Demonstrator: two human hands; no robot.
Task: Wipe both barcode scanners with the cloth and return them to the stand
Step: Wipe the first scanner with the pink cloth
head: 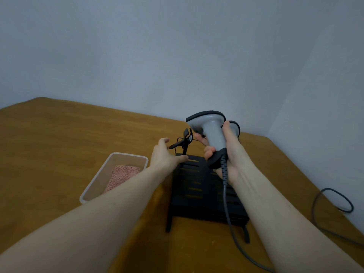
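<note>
Holding a grey corded barcode scanner (211, 133), the right hand (226, 152) is clamped; left hand (167, 154) spread empty near the black slatted stand (199, 194); pink speckled cloth (123, 175) untouched, so wiping seems undone.

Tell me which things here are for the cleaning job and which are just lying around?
For the job:
- grey scanner, held in the right hand
- second scanner, mostly hidden behind that hand
- pink cloth
- black stand, with the left hand reaching beside it

Just lying about:
- clear tub holding the cloth
- loose cable on the wooden table
</note>
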